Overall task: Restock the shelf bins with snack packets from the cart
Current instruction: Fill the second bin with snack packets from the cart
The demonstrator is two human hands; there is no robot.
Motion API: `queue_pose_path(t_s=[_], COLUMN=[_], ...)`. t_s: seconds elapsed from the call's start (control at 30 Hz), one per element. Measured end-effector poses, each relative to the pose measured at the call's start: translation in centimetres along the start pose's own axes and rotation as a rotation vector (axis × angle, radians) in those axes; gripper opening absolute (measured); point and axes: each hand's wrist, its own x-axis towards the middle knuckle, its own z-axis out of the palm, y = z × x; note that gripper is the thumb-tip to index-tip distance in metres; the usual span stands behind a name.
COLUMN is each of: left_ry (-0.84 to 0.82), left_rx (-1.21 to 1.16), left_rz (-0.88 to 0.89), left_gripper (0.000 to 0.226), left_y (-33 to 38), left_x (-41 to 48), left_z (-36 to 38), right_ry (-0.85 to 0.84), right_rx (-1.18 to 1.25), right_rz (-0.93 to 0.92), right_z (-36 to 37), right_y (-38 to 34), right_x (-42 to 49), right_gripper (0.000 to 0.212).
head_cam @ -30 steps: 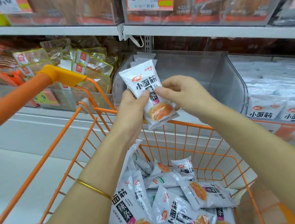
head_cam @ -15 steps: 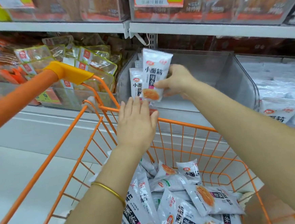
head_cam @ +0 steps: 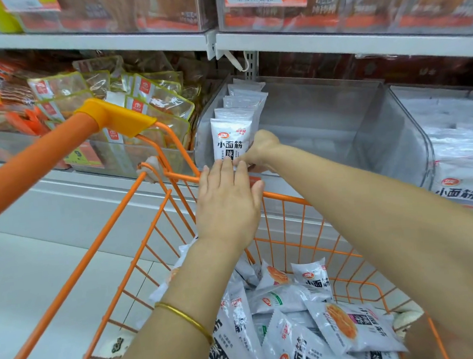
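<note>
Fingers [head_cam: 224, 171] of the left hand [head_cam: 227, 208] lie straight and together against the front packet [head_cam: 230, 136]; the right hand [head_cam: 262, 149] pinches its lower corner. The cart [head_cam: 283, 196] holds many packets [head_cam: 351, 327]. The row fills only the left side of the clear bin [head_cam: 381, 128], so I think a released packet may tip sideways.

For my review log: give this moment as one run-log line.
right hand: grips front packet in clear bin | left hand: open, fingers on packet | cart: loose packets inside

arms: bare, sleeveless | left wrist: thin gold bangle [head_cam: 184, 318]
</note>
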Motion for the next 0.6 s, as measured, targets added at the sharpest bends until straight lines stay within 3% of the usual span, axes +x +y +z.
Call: queue_pose_path(t_s=[0.13, 0.2, 0.37, 0.43, 0.5, 0.6], left_ry=[-0.005, -0.006, 0.027, 0.045, 0.099, 0.163], left_rx=[0.008, 0.007, -0.027, -0.076, -0.114, -0.162], left_rz=[0.001, 0.005, -0.003, 0.007, 0.066, 0.144], left_gripper=[0.084, 0.084, 0.069, 0.057, 0.057, 0.052], left_y=[0.0, 0.0, 0.2, 0.9, 1.6, 2.0], left_x=[0.0, -0.1, -0.2, -0.1, -0.2, -0.5], left_z=[-0.1, -0.1, -0.4, -0.7, -1.1, -1.2], right_ry=[-0.046, -0.02, 0.104, -0.055, -0.292, -0.583], right_rx=[0.027, -0.017, 0.047, -0.011, -0.286, -0.829], right_rz=[-0.002, -0.043, -0.304, -0.346, -0.305, -0.178], right_z=[-0.7, -1.6, -6.1, -7.2, -6.4, -3.8], right_y=[0.2, 0.2, 0.7, 2.3, 4.9, 9.0], right_x=[-0.7, -1.5, -9.2, -13.3, -16.2, -16.8], right_gripper=[0.023, 0.031, 0.022, 0.011, 0.005, 0.035])
